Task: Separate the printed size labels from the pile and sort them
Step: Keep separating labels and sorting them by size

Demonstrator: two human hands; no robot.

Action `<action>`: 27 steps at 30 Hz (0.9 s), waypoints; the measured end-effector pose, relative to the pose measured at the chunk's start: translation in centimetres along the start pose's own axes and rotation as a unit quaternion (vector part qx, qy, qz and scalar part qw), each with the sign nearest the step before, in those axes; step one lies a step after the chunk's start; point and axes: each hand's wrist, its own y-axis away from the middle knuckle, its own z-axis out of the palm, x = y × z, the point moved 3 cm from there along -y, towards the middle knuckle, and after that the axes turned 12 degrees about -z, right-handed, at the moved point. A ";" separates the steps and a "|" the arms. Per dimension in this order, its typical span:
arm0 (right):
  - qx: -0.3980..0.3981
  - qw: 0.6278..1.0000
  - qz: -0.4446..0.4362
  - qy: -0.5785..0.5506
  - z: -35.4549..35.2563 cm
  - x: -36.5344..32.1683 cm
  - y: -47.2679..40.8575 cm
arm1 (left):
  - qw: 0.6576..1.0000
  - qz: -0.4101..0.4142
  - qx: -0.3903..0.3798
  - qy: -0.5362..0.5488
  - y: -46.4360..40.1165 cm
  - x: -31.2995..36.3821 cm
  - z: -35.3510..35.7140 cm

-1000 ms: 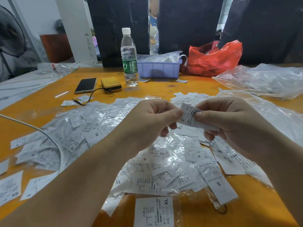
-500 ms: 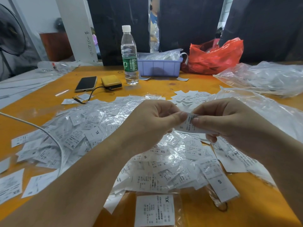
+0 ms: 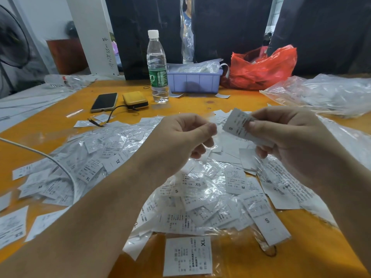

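Above the pile (image 3: 180,189) mid-tabletop (image 3: 200,105), the right hand (image 3: 287,141) pinches a light, floppy S label (image 3: 237,125) at its edge, probably slippery against film, while the left hand (image 3: 180,137) pinches thumb to forefinger, what it holds unclear.

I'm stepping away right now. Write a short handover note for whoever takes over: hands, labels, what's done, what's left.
Right hand pinches one S label above the pile. Left hand has its fingers curled beside it; whether it holds anything, perhaps a clear sleeve, cannot be told.
Main pile of labels, many in clear film, covers the middle of the orange table. One XL label lies alone at the near edge.
Done: one S label lifted out. No clearly sorted stacks visible.
Left: place the S label, then work through nearly the whole pile.
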 end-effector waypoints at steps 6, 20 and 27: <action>-0.015 0.998 0.024 -0.051 0.5 0.4 0.0 | 1.000 0.003 -0.015 0.007 0.1 0.0 0.3; -0.102 0.994 0.013 0.026 1.0 0.3 0.3 | 1.000 0.003 -0.018 0.003 0.3 0.1 0.4; -0.029 0.999 -0.008 0.013 0.3 0.2 0.0 | 0.999 -0.005 -0.008 0.035 0.3 0.2 0.1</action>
